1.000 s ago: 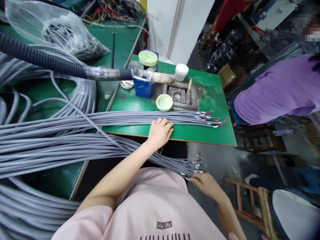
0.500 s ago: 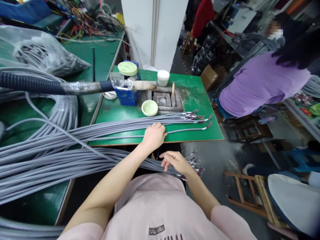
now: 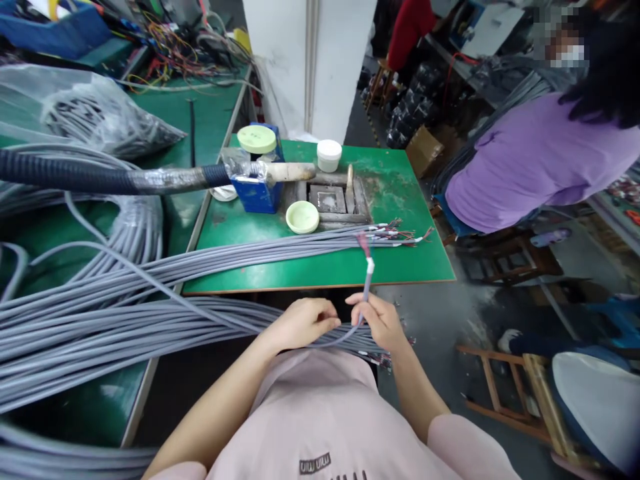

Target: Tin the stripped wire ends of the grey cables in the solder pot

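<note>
My right hand (image 3: 377, 320) pinches one grey cable (image 3: 367, 287) near its end, which points up with a white band and reddish wires. Left of it, my left hand (image 3: 303, 323) is closed, fingers curled down over the cables at my lap; what it grips is hidden. A lower bundle of grey cables (image 3: 200, 327) passes beneath both hands, its stripped ends to the right. Another bundle (image 3: 260, 250) lies across the green table (image 3: 410, 263), with bare wire ends at the right.
Behind the upper bundle are a pale green bowl (image 3: 303, 217), a solder pot (image 3: 327, 199), a white tub (image 3: 329, 155) and a blue box (image 3: 257, 193) under a black hose (image 3: 75, 175). A person in purple (image 3: 530, 163) sits at the right.
My left hand has come off the upper cables and down toward my lap. My right hand, open and empty before, has taken hold of a single cable and its end is raised.
</note>
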Demonstrator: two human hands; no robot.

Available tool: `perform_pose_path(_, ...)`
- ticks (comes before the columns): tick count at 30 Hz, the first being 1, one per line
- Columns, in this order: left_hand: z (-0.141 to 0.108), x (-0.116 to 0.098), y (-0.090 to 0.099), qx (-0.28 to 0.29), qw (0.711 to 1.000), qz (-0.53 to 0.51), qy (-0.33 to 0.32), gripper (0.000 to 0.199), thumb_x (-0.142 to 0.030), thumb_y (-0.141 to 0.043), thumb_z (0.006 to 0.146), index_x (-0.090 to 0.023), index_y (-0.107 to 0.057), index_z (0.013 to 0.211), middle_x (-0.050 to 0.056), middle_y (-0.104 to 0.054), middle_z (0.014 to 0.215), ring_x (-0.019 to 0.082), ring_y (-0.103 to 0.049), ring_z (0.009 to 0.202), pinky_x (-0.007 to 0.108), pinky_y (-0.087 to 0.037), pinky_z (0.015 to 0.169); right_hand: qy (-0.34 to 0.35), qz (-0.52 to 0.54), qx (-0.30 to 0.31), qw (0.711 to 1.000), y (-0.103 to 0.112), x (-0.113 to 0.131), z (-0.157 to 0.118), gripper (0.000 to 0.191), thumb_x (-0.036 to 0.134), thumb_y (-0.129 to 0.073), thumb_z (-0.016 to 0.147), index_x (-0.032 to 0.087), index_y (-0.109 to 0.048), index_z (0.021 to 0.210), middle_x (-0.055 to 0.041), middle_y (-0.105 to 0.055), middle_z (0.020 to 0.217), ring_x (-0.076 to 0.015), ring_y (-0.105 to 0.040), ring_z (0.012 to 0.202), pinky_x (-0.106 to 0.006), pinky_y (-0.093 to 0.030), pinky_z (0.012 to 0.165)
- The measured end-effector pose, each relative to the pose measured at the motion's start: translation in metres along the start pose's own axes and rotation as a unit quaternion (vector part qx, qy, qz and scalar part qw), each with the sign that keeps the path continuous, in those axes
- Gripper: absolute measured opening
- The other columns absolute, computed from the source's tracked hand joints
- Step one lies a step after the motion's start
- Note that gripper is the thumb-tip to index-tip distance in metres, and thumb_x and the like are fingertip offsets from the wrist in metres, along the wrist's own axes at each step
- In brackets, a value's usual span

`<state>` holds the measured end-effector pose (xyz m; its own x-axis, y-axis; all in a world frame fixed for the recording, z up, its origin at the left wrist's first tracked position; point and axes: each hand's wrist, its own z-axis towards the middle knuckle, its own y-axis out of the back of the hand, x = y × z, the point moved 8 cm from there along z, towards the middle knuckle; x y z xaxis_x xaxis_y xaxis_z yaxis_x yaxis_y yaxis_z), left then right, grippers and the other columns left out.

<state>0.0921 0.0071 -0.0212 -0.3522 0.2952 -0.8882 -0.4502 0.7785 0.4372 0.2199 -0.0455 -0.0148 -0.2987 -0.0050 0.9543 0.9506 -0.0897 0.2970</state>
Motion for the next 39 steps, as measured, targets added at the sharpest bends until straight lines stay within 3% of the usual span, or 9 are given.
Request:
perform_pose_path(3,0.001,-0.003,0.021,-0.076,0.986,-0.145,0.002,0.026,-0.039,-0.058,0.084,-0.014,-0.065,0.085,0.002,-0.064,0.071,0.011,-0.053,0.061,0.022,-0.040,0.058,0.021,-0.047,0.078,0.996,-0.020,0.005,-0.005,0.030,0.034,-0.038,0.096,0.017,-0.063,0.100,0.0014,-0.062,0.064,-0.0098,-0.055,0.057,-0.023,-0.045,0.059)
perform_pose_path(6,0.003,-0.010,0.029,-0.108,0.948,-0.300,-0.022,0.033,-0.044,-0.065,0.079,-0.013,-0.065,0.091,0.002,-0.063,0.072,0.009,-0.053,0.058,0.023,-0.042,0.058,0.027,-0.066,0.114,0.991,-0.031,0.007,-0.008,0.031,0.031,-0.036,0.097,0.017,-0.063,0.099,0.0010,-0.062,0.064,-0.0095,-0.054,0.057,-0.022,-0.043,0.058)
perform_pose_path(10,0.006,-0.017,0.027,-0.135,0.900,-0.412,-0.039,0.036,-0.047,-0.073,0.071,-0.013,-0.062,0.073,0.003,-0.065,0.074,0.007,-0.050,0.053,0.021,-0.041,0.052,0.037,-0.070,0.170,0.982,-0.045,0.009,-0.010,0.029,0.029,-0.038,0.095,0.016,-0.064,0.093,-0.0005,-0.064,0.066,-0.0111,-0.058,0.061,-0.023,-0.045,0.061)
perform_pose_path(15,0.012,-0.027,0.001,-0.077,0.900,-0.427,-0.031,0.038,-0.044,-0.075,0.070,-0.013,-0.056,0.060,0.002,-0.060,0.057,0.009,-0.053,0.046,0.022,-0.041,0.048,0.079,-0.110,0.064,0.989,-0.029,0.020,-0.005,0.031,0.028,-0.047,0.089,0.018,-0.062,0.064,-0.0017,-0.066,0.065,-0.0127,-0.059,0.062,-0.024,-0.046,0.063)
perform_pose_path(17,0.014,-0.026,-0.004,-0.066,0.882,-0.466,-0.021,0.038,-0.044,-0.075,0.069,-0.013,-0.055,0.061,0.000,-0.059,0.054,0.009,-0.051,0.042,0.022,-0.041,0.045,0.071,-0.105,0.046,0.991,-0.026,0.021,-0.004,0.036,0.028,-0.045,0.090,0.019,-0.062,0.059,-0.0011,-0.066,0.062,-0.0119,-0.059,0.060,-0.024,-0.046,0.062)
perform_pose_path(22,0.015,-0.005,0.014,-0.183,0.819,-0.544,-0.005,0.032,-0.035,-0.083,0.060,-0.014,-0.060,0.062,0.000,-0.064,0.066,0.006,-0.053,0.054,0.020,-0.045,0.056,0.035,-0.082,0.066,0.994,-0.030,0.016,-0.004,0.036,0.029,-0.045,0.090,0.019,-0.067,0.064,0.0000,-0.068,0.061,-0.0113,-0.060,0.055,-0.023,-0.046,0.059)
perform_pose_path(25,0.015,0.003,0.015,-0.208,0.801,-0.561,0.004,0.029,-0.033,-0.083,0.059,-0.014,-0.062,0.063,-0.001,-0.064,0.064,0.007,-0.055,0.058,0.022,-0.047,0.061,0.032,-0.070,0.068,0.995,-0.031,0.013,-0.004,0.030,0.029,-0.046,0.090,0.019,-0.071,0.077,0.0016,-0.067,0.057,-0.0109,-0.059,0.052,-0.023,-0.045,0.056)
perform_pose_path(29,0.014,0.007,0.013,-0.231,0.803,-0.549,0.012,0.030,-0.036,-0.082,0.059,-0.014,-0.062,0.062,0.000,-0.064,0.061,0.009,-0.057,0.058,0.024,-0.047,0.062,0.027,-0.056,0.063,0.996,-0.030,0.011,-0.003,0.028,0.030,-0.047,0.090,0.018,-0.072,0.086,0.0014,-0.068,0.057,-0.0115,-0.061,0.053,-0.023,-0.046,0.057)
perform_pose_path(39,0.005,0.007,0.018,-0.265,0.844,-0.467,0.004,0.028,-0.038,-0.078,0.065,-0.014,-0.064,0.062,0.001,-0.066,0.062,0.010,-0.057,0.058,0.024,-0.045,0.061,0.004,-0.015,-0.036,0.999,-0.017,0.014,0.008,0.030,0.035,-0.053,0.087,0.018,-0.068,0.107,0.0017,-0.066,0.056,-0.0124,-0.060,0.050,-0.024,-0.050,0.053)
